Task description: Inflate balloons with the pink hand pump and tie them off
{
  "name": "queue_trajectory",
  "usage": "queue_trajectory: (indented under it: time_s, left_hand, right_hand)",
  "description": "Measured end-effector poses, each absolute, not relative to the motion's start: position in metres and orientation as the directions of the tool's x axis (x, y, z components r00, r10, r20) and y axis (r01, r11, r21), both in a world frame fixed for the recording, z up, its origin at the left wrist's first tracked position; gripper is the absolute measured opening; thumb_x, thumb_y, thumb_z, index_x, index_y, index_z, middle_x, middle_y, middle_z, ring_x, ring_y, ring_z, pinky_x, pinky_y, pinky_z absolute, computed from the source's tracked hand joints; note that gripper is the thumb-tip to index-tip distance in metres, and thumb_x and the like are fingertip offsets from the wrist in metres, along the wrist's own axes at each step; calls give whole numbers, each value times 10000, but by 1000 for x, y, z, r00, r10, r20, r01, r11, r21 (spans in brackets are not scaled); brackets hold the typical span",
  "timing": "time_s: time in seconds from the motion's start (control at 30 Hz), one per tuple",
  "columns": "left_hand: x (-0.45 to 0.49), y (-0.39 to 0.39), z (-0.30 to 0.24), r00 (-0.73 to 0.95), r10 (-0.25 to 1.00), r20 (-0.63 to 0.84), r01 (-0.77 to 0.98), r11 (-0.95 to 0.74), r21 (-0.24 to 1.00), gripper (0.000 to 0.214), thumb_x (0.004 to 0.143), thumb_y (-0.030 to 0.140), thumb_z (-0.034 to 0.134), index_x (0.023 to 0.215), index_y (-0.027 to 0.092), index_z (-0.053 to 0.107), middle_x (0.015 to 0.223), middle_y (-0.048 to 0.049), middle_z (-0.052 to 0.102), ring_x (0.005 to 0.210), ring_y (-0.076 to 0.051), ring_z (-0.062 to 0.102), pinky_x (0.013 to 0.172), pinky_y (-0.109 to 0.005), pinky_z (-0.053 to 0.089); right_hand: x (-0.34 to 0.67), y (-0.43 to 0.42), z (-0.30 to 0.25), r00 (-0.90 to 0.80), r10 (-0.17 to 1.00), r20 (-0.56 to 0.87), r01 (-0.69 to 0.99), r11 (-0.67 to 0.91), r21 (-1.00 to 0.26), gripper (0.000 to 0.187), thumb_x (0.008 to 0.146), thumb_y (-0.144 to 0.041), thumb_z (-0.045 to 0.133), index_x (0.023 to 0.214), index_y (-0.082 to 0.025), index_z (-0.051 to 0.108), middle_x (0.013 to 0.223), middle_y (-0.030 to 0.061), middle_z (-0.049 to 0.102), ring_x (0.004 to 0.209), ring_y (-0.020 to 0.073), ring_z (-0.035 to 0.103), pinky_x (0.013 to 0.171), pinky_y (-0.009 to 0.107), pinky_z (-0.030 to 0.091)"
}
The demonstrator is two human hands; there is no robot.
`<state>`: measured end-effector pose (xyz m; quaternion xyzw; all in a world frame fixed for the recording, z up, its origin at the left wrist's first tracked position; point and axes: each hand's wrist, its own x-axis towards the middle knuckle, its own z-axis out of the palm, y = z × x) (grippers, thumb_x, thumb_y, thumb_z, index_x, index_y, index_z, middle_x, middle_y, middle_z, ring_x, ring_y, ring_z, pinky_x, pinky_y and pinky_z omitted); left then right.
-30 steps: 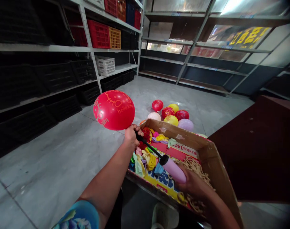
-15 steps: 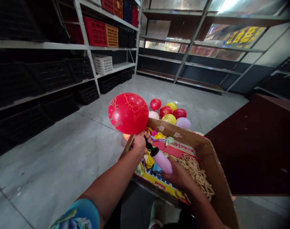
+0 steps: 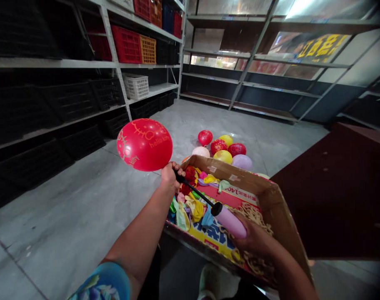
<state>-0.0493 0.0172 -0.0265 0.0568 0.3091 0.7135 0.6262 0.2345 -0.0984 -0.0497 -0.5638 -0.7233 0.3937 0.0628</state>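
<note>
**Glossy red oval balloon (image 3: pixel 145 145), inflated, off left side of shallow brown cardboard box (image 3: pixel 279 210)**

At balloon's mouth: left hand (image 3: pixel 171 177), curled firmly round black end of slim-rodded plastic hand pump (image 3: pixel 229 218), apparently pinching balloon neck too; neck itself hidden. Over box: rod exposed, lilac cylindrical barrel wrapped by closed right hand (image 3: pixel 249 237).

In box, left part: limp multicoloured balloons (image 3: pixel 192 208); right part: tan stringy coils (image 3: pixel 255 214). Beyond far wall of box: inflated red, yellow, pink and lilac balloons (image 3: pixel 222 156) on grey floor (image 3: pixel 68 208).

Risks, judged: slip-off and air loss from loosened left pinch or jerked pump; burst from overfilling or rubbing on box edge.

Legible: orange "hello kitty" on balloon; inverted "140" beside Chinese characters on box's inner print; large blue characters on yellow there, partly covered.
</note>
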Motion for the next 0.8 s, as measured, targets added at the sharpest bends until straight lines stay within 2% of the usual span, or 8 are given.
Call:
queue_trajectory:
  time_s: [0.17, 0.43, 0.63, 0.8]
  left_hand:
    - [-35, 11, -32, -149, 928, -343, -867, 44, 496, 161, 617, 86, 432, 581, 191, 316, 469, 58, 300, 343, -66, 286, 371, -217, 268]
    - [9, -13, -44, 1, 946, -325, -846, 174, 504, 199, 666, 148, 478, 559, 196, 317, 449, 49, 315, 344, -78, 305, 366, -227, 272]
    - [-4, -6, -34, -2, 945, -326, -843, 174, 508, 180, 687, 140, 442, 578, 199, 311, 458, 51, 323, 333, -81, 299, 364, -231, 277]
    - [-33, 11, -26, -129, 939, -318, -853, 58, 518, 165, 631, 94, 433, 581, 198, 314, 464, 54, 314, 337, -80, 302, 368, -231, 280]
  right_hand:
    - [224, -98, -48, -320, 900, -297, 803, 91, -589, 449, 624, -218, 617, 1072, -199, 587, 901, 45, 691, 791, 215, 608, 679, 281, 422]
    - [184, -97, -48, -221, 941, -258, 873, 73, -483, 362, 651, -266, 623, 997, -179, 558, 851, 50, 669, 675, 167, 564, 572, 242, 315]
    - [188, -101, -43, -294, 926, -238, 788, 94, -608, 253, 648, -219, 589, 897, -193, 550, 792, 12, 647, 656, 150, 552, 569, 239, 354]
    - [219, -99, -51, -353, 889, -292, 743, 77, -665, 314, 620, -208, 606, 933, -220, 581, 811, 2, 656, 698, 178, 579, 591, 259, 409]
